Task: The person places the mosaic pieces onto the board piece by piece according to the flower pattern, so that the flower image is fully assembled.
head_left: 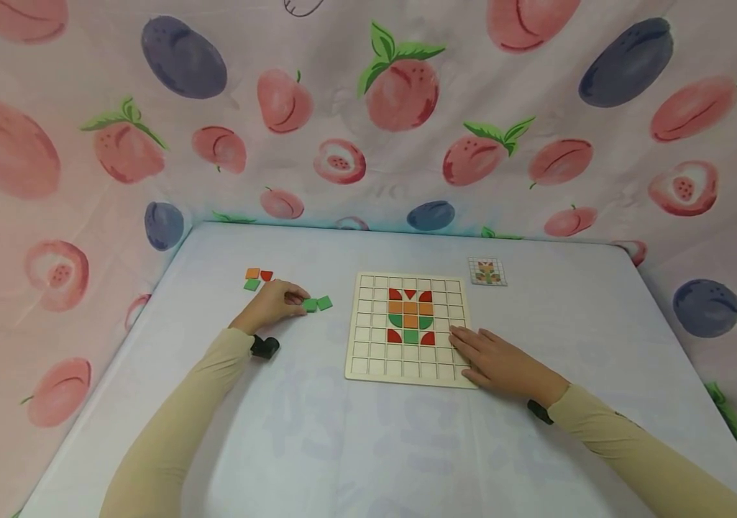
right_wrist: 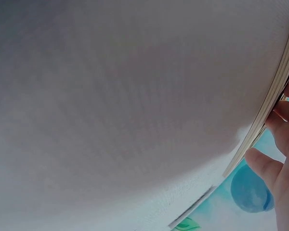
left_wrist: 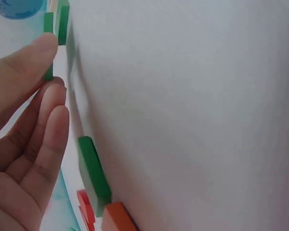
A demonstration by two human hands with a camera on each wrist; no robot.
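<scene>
My left hand [head_left: 272, 305] pinches a green square tile [left_wrist: 48, 23] between thumb and fingers. In the head view this green tile [head_left: 310, 306] is partly behind the fingertips. Right beside it lies another green square tile [head_left: 325, 303]. My right hand [head_left: 504, 362] rests with extended fingers on the right edge of a pale wooden grid board [head_left: 368, 363]. On the board, red, orange and green pieces form a flower-like pattern, with an orange tile [head_left: 410, 308] near its middle and a green square [head_left: 410, 337] at its bottom.
Behind my left hand lie an orange square [head_left: 252, 273], a red piece [head_left: 267, 275] and a green tile [head_left: 252, 285]. A small pattern card [head_left: 487, 272] lies beyond the board on the right. A fruit-print cloth [head_left: 342, 93] hangs behind the white table [head_left: 316, 446].
</scene>
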